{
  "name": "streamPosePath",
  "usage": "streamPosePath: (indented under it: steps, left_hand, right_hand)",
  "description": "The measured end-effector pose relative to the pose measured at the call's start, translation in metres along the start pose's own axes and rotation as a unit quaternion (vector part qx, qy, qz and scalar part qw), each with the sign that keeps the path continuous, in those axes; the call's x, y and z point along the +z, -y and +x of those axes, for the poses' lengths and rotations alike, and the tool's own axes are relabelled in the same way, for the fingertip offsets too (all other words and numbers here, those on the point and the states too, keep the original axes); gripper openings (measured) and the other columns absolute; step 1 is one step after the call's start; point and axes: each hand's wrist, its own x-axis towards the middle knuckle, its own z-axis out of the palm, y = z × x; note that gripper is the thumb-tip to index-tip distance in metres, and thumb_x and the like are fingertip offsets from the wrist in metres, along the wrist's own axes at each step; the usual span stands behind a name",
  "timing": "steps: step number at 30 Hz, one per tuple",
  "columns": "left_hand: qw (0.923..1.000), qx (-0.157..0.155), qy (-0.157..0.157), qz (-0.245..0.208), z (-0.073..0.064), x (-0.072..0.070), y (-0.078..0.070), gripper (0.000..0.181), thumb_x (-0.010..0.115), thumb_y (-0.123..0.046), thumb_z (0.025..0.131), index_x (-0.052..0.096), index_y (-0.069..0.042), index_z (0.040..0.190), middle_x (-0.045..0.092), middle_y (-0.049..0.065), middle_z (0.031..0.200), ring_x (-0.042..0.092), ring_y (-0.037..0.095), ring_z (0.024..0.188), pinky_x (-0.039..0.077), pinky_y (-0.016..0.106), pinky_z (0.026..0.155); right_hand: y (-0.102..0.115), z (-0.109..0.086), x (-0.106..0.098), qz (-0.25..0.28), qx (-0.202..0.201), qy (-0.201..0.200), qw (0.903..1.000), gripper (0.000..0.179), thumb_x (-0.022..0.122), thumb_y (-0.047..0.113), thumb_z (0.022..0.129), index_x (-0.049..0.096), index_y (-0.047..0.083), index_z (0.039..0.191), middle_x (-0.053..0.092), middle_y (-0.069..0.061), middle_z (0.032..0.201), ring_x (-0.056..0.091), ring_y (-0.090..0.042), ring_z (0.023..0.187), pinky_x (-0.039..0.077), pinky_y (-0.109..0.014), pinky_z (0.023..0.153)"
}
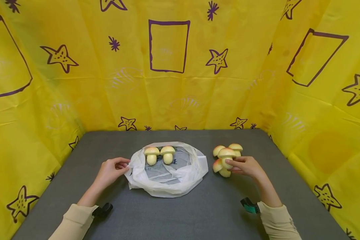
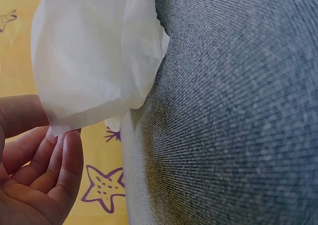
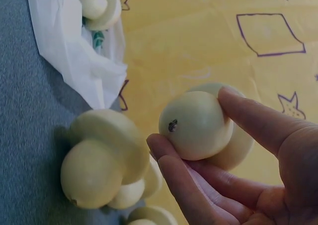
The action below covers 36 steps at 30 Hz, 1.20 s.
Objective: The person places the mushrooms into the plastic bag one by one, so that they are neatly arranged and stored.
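Observation:
A white plastic bag (image 1: 180, 190) lies spread on the dark table with its mouth facing up. Two artificial mushrooms, one on the left (image 1: 151, 156) and one on the right (image 1: 167, 155), rest inside it. My left hand (image 1: 110, 171) pinches the bag's left edge; in the left wrist view, thumb and fingers meet at the flap (image 2: 84, 61). With thumb and fingertips, my right hand (image 1: 248, 166) grips the pale stem of another mushroom (image 3: 196, 125). That one is tilted, stem end toward the right wrist camera. Right under it sit several more mushrooms (image 3: 94, 175), partly hidden behind one another.
The grey tabletop (image 1: 174, 216) ends at yellow cloth walls (image 1: 168, 100) at the back and both sides, drawn with stars and frames. The mushroom pile (image 1: 235, 148) stands to the right of the bag, a short gap away.

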Motion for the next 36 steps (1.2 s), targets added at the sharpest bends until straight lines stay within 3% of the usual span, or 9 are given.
streamPosePath:
  steps: [11, 28, 36]
  left_hand:
    - [1.0000, -0.001, -0.002, 0.001, 0.000, 0.002, 0.001, 0.022, 0.074, -0.011, 0.081, 0.071, -0.006, 0.102, 0.069, 0.005, 0.084, 0.062, 0.014, 0.072, 0.050, 0.020, 0.062]
    - [1.0000, -0.002, -0.003, -0.009, 0.002, 0.002, -0.002, 0.021, 0.073, -0.011, 0.082, 0.071, -0.006, 0.102, 0.069, 0.005, 0.084, 0.063, 0.014, 0.073, 0.050, 0.021, 0.062]
    - [0.9999, -0.004, -0.003, -0.012, 0.003, 0.002, -0.003, 0.023, 0.074, -0.011, 0.081, 0.071, -0.005, 0.103, 0.069, 0.005, 0.084, 0.063, 0.014, 0.073, 0.050, 0.020, 0.062]
  right_hand:
    - [0.005, 0.007, 0.011, -0.013, -0.001, -0.001, 0.9999, 0.052, 0.069, 0.034, 0.086, 0.061, -0.010, 0.114, 0.073, -0.009, 0.087, 0.071, -0.014, 0.079, 0.056, -0.037, 0.079]
    - [0.009, 0.021, 0.029, -0.007, -0.010, 0.025, 0.9996, 0.051, 0.065, 0.031, 0.089, 0.060, -0.014, 0.113, 0.073, -0.012, 0.087, 0.070, -0.013, 0.079, 0.056, -0.032, 0.077]
    - [0.014, 0.027, 0.040, 0.003, -0.014, 0.024, 0.9996, 0.045, 0.067, 0.029, 0.088, 0.061, -0.012, 0.105, 0.072, -0.014, 0.084, 0.071, -0.019, 0.079, 0.056, -0.038, 0.078]
